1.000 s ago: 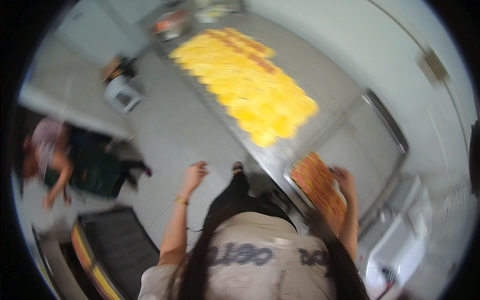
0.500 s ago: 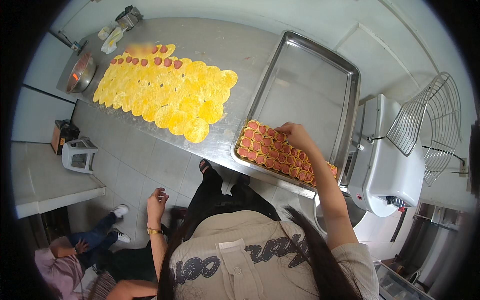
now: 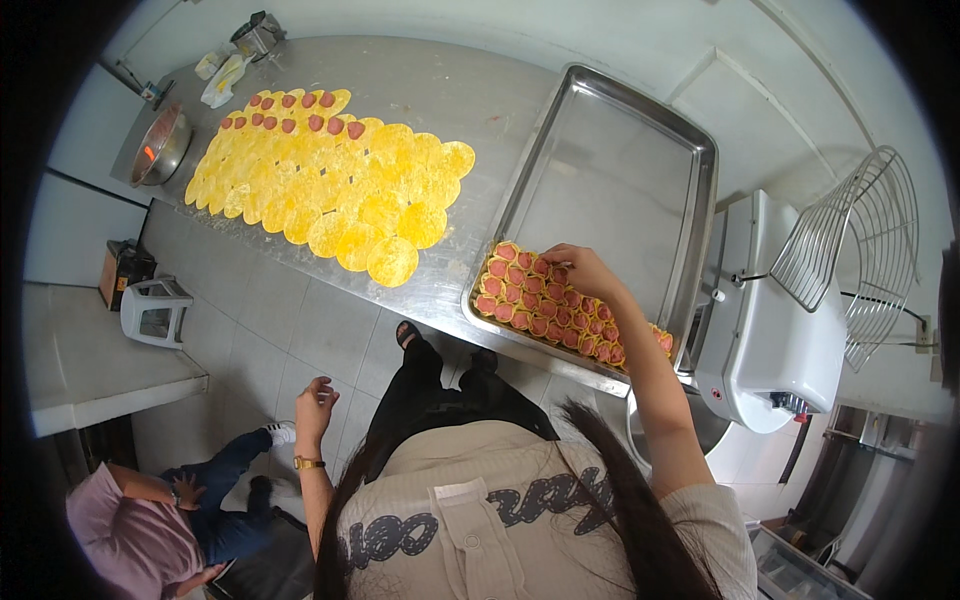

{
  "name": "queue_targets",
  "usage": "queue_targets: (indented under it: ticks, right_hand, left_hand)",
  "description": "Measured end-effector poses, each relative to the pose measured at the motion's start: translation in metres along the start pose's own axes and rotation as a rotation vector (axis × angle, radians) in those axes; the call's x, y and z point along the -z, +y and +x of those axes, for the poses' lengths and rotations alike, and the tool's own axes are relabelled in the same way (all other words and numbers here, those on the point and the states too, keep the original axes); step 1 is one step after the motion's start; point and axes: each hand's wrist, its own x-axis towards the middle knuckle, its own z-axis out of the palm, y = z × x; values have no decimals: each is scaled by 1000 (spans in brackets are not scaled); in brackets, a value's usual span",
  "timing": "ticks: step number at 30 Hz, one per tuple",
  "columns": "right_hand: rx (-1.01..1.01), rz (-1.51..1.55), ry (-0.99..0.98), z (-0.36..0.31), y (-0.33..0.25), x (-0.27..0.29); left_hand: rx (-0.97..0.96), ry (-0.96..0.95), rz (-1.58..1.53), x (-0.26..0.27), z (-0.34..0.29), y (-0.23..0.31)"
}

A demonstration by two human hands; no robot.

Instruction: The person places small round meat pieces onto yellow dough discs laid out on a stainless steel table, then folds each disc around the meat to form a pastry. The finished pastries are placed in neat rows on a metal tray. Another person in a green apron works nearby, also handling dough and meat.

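Observation:
My right hand [image 3: 580, 270] reaches over the metal tray [image 3: 690, 170] and touches the rolled pieces [image 3: 530, 300], orange wraps with pink filling packed in rows along the tray's near edge. Whether its fingers pinch one piece I cannot tell. My left hand [image 3: 316, 402] hangs at my side above the tiled floor, fingers loosely apart, holding nothing; a gold watch sits on that wrist. On the steel table [image 3: 440, 90] to the left lie several flat yellow rounds [image 3: 340, 190], the far ones each topped with a pink slice.
A white mixer [image 3: 775, 320] with a wire guard [image 3: 860, 250] stands right of the tray. A metal bowl [image 3: 160, 150] sits at the table's far left. A white stool [image 3: 150, 310] and a counter [image 3: 90, 370] are at left. Another person [image 3: 150, 510] crouches lower left.
The view has swung from the floor and the yellow rounds toward the tray. My right hand has settled on the rolled pieces; my left hand stays lowered at my side.

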Motion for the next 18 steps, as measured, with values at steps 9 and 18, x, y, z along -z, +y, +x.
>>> queue_targets:
  ticks: [9,18]
  right_hand:
    - [-183,-26,122,-4,-4,1]
    - [-291,-197,164,-5,-4,-6]
  left_hand:
    - [7,-33,-31,2,10,-3]
    - [-97,-38,-55,41,82,4]
